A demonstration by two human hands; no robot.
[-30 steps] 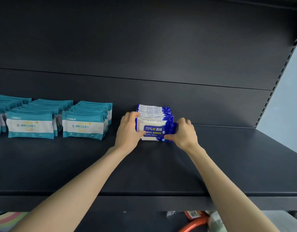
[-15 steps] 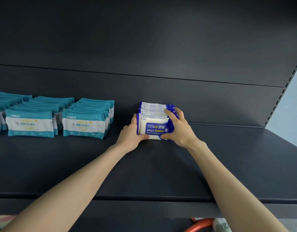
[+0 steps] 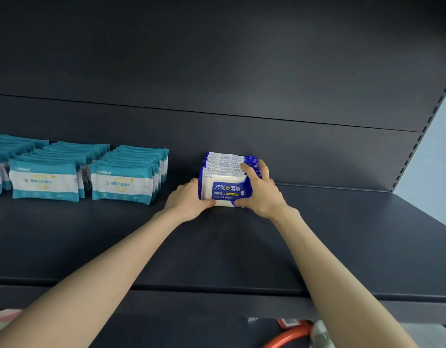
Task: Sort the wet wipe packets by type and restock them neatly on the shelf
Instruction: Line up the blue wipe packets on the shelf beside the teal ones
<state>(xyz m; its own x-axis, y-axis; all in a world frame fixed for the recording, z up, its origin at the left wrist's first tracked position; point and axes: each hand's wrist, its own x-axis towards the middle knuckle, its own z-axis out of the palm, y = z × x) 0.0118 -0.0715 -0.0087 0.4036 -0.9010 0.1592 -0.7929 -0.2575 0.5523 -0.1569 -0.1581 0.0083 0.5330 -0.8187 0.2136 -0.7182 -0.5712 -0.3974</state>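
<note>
Blue packets (image 3: 225,179) stand in a row on the shelf (image 3: 342,234) by the back wall, apart from the teal rows (image 3: 126,172). Left hand (image 3: 189,199) and right hand (image 3: 261,190) clamp the row's ends, thumbs at the front base. Probably light, soft, slick film — apt to fan out, so squeeze at both ends.

The shelf (image 3: 342,234) lies open to the right of the blue packet row (image 3: 225,192), from its front edge to the back panel (image 3: 305,156), and along the wide front strip ahead of all the packets. To the left, the teal packet rows (image 3: 121,182) stand close side by side with only narrow slits between them. The gap between them and the blue packet row is partly filled by the left grip (image 3: 189,199), while the right grip (image 3: 262,194) covers that row's right end and top.
</note>
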